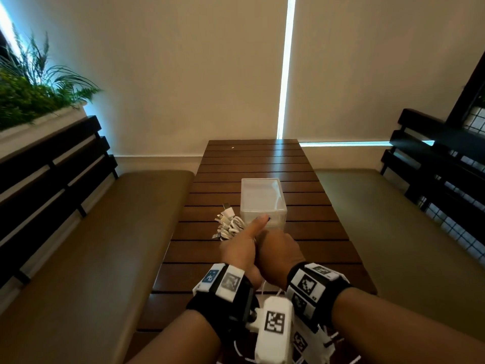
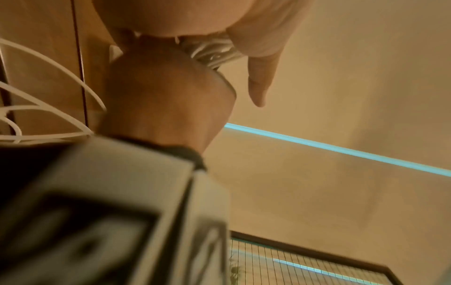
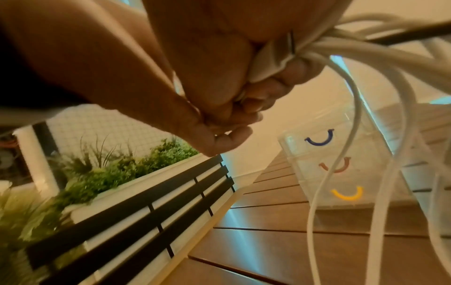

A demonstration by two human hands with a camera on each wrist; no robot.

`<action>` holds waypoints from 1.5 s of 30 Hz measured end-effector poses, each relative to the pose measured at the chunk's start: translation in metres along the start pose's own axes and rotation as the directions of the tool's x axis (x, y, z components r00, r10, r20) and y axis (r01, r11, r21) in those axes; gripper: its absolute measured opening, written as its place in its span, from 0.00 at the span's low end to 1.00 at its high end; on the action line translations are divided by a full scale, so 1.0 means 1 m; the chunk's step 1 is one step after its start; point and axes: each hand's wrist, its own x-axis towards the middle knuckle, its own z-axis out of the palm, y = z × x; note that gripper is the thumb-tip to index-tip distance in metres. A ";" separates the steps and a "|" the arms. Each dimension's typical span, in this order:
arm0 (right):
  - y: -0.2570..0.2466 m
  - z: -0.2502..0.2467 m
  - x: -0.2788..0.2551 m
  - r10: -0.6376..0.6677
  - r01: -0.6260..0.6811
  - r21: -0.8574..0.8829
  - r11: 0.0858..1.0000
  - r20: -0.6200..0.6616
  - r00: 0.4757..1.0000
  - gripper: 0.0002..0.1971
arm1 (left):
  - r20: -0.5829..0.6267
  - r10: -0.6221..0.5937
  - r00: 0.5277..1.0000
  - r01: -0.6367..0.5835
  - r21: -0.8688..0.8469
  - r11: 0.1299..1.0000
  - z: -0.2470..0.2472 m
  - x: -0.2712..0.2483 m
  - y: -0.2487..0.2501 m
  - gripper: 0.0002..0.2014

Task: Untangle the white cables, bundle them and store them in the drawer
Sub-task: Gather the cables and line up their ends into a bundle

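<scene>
A bunch of white cables (image 1: pixel 231 225) with plugs sticks out to the left of my two hands, just above the slatted wooden table (image 1: pixel 262 158). My left hand (image 1: pixel 240 245) grips the bunch, thumb stretched toward the drawer unit. My right hand (image 1: pixel 279 254) presses against it from the right, fingers curled round the cables (image 3: pixel 354 50). Loose strands hang down from the grip in the right wrist view. The clear plastic drawer unit (image 1: pixel 262 198) stands just beyond the hands; its drawers, with blue, red and yellow handles (image 3: pixel 318 138), look closed. Further white cable loops (image 2: pixel 48 108) trail near my left wrist.
Padded benches (image 1: pixel 118 245) with black slatted backs flank the table on both sides. A planter with green plants (image 1: pixel 31 95) sits behind the left bench. The table ends at a beige wall beyond the drawer unit.
</scene>
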 end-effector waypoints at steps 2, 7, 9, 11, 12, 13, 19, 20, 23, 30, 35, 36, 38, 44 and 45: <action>-0.002 -0.001 0.002 -0.059 0.058 -0.041 0.997 -0.016 0.998 0.10 | -0.015 -0.046 0.999 0.045 -0.033 0.998 0.002 0.006 0.005 0.43; -0.008 -0.003 0.006 -0.168 0.167 -0.045 0.985 -0.038 0.985 0.15 | -0.064 -0.042 0.997 0.036 -0.100 0.994 -0.001 0.021 0.014 0.19; -0.006 -0.005 0.004 -0.169 0.172 0.063 0.983 -0.041 0.985 0.18 | -0.074 -0.011 0.997 0.000 -0.147 0.989 -0.003 0.023 0.017 0.13; -0.002 -0.007 0.001 -0.130 0.123 0.248 0.961 0.012 0.991 0.22 | -0.089 0.006 0.996 -0.026 -0.229 0.973 -0.003 0.022 0.022 0.14; -0.001 -0.008 0.000 -0.108 0.087 0.334 0.939 0.047 0.993 0.24 | -0.098 0.005 0.995 -0.032 -0.274 0.961 -0.002 0.020 0.024 0.15; 0.001 -0.009 0.000 -0.100 0.064 0.400 0.914 0.068 0.993 0.26 | -0.105 0.001 0.994 -0.033 -0.303 0.952 -0.003 0.020 0.026 0.16; 0.002 -0.021 -0.003 -0.148 0.025 0.530 0.848 0.191 0.970 0.33 | -0.101 0.019 0.995 -0.045 -0.261 0.964 -0.010 0.018 0.032 0.20; 0.002 -0.024 -0.005 -0.152 0.015 0.527 0.850 0.218 0.964 0.32 | -0.089 0.027 0.996 -0.049 -0.252 0.966 -0.011 0.016 0.033 0.20; 0.008 -0.027 -0.006 -0.142 -0.070 0.520 0.852 0.357 0.923 0.22 | -0.072 0.070 0.995 -0.086 -0.245 0.966 -0.016 0.018 0.038 0.16; 0.016 -0.034 -0.002 -0.253 0.047 0.376 0.925 0.520 0.816 0.11 | 0.096 0.051 0.994 -0.034 -0.172 0.984 -0.022 0.019 0.044 0.19; 0.015 -0.044 -0.001 -0.262 0.060 0.345 0.937 0.576 0.774 0.07 | 0.181 0.048 0.982 -0.023 -0.138 0.990 -0.021 0.015 0.051 0.22; 0.016 -0.048 0.000 -0.273 0.072 0.345 0.936 0.582 0.766 0.07 | 0.205 0.048 0.977 -0.023 -0.122 0.992 -0.021 0.014 0.052 0.22; 0.015 -0.056 0.001 -0.292 0.099 0.334 0.937 0.597 0.747 0.11 | 0.245 0.038 0.969 -0.025 -0.055 0.998 -0.020 0.010 0.054 0.21; 0.016 -0.068 0.006 -0.243 0.063 0.278 0.959 0.681 0.690 0.08 | 0.277 -0.016 0.961 -0.022 0.133 0.991 -0.020 0.003 0.055 0.15; 0.016 -0.071 0.006 -0.228 0.067 0.255 0.965 0.681 0.696 0.08 | 0.282 -0.020 0.959 -0.027 0.163 0.986 -0.020 0.003 0.054 0.14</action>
